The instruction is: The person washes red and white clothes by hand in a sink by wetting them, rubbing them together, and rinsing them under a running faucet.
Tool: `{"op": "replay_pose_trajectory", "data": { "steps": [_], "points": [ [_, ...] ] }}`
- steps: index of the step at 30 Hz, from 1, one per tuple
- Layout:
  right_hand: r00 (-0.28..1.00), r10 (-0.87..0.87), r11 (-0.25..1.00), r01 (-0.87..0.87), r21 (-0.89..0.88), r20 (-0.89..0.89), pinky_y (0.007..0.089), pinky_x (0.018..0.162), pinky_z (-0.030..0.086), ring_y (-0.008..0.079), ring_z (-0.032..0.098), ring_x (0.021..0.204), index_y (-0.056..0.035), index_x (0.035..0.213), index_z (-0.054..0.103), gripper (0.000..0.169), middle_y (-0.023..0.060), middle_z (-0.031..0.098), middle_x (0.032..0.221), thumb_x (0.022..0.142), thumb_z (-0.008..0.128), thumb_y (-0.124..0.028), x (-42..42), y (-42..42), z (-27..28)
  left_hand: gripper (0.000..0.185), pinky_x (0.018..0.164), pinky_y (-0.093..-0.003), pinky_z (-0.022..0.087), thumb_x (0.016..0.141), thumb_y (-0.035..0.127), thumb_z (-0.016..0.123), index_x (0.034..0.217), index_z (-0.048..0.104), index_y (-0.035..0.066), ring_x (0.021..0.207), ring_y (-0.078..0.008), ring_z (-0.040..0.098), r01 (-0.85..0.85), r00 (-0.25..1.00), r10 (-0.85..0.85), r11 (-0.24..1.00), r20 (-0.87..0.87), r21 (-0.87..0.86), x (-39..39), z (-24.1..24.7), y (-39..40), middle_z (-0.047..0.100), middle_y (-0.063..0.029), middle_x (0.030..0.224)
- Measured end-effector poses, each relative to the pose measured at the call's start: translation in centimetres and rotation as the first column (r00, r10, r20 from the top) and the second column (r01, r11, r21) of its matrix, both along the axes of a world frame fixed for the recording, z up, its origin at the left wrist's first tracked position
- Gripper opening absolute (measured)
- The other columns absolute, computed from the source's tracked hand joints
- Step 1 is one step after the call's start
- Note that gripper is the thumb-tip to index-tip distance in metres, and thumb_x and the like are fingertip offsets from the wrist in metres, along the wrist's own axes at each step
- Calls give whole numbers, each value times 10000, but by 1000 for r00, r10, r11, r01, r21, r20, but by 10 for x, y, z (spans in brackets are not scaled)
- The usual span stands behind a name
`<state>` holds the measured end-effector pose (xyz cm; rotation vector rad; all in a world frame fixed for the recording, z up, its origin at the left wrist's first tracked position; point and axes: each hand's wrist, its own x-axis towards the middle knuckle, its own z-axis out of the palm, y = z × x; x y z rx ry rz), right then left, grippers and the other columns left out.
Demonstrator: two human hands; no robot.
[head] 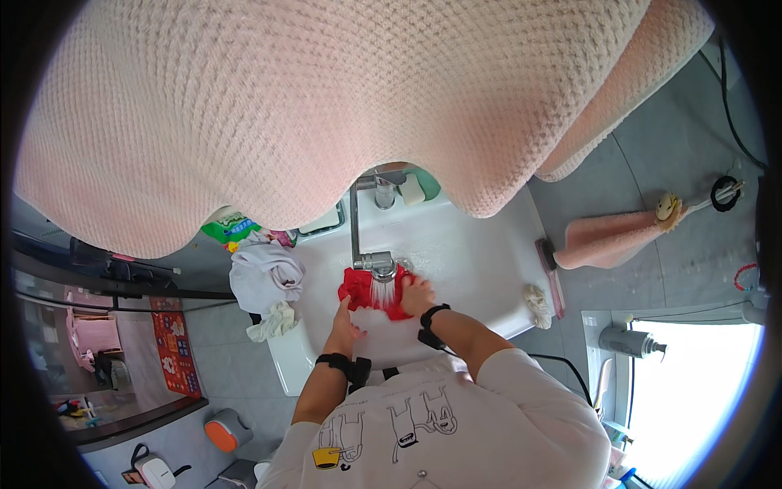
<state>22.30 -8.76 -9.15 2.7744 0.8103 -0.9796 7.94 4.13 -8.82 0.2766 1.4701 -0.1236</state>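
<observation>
Water runs from the chrome faucet (377,264) onto a soaked red cloth (365,290) in the white sink (482,250). At the cloth's right side, my right hand (418,296) grips its edge, the fingertips partly hidden. My left hand (347,324) is at the lower left of the cloth, the fingers apart and one fingertip by its edge; whether it holds any of the cloth is unclear. A pale garment (266,272) lies bunched on the sink's left ledge, with a small cream cloth (273,322) just below it.
A pink towel (342,91) hangs low over the sink's far side. Behind the faucet is a bar of soap (412,189) on a green dish. A brush (550,275) and a crumpled whitish cloth (537,305) rest along the right rim. A green packet (232,228) stands at the left.
</observation>
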Motion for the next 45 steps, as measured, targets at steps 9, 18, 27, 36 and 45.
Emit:
{"op": "replay_pose_trajectory", "data": {
  "steps": [9,18,27,36,45],
  "points": [
    [997,0,942,24,335,-71,454,741,460,385,516,948,-59,1143,412,409,217,500,1081,770,512,-192,-15,0,-45,925,915,-622,196,625,694,576,1345,91,376,1255,-360,169,-28,996,39,989,-76,143,7,24,-15,133,-48,1430],
    [998,-55,549,42,835,-14,463,647,450,401,527,761,-46,886,549,252,213,498,752,782,533,-275,-72,19,145,445,799,-391,461,884,493,372,1026,527,100,863,-262,570,-180,576,195,978,794,-109,13,-14,-24,584,-96,927],
    [994,-107,607,53,793,16,441,560,463,359,563,648,-51,744,573,295,186,562,659,773,557,-345,-47,25,82,294,753,-363,497,908,289,425,1059,488,46,892,-233,575,-159,766,56,982,641,104,33,28,-49,560,-88,986],
    [951,-309,885,295,361,-20,467,744,448,385,504,959,-82,1046,493,399,209,489,1078,772,527,-369,25,-15,3,860,999,-551,167,682,531,647,1349,235,176,1277,-270,194,-3,986,-36,972,161,236,14,23,-4,276,-137,1331],
    [998,41,981,-50,185,48,479,713,458,310,587,843,-47,1041,531,321,156,571,1025,746,508,-172,-6,-5,-27,970,927,-613,206,633,634,615,1355,27,363,1259,-384,142,0,998,13,975,-58,224,3,17,-5,92,-77,1436]
  ]
}}
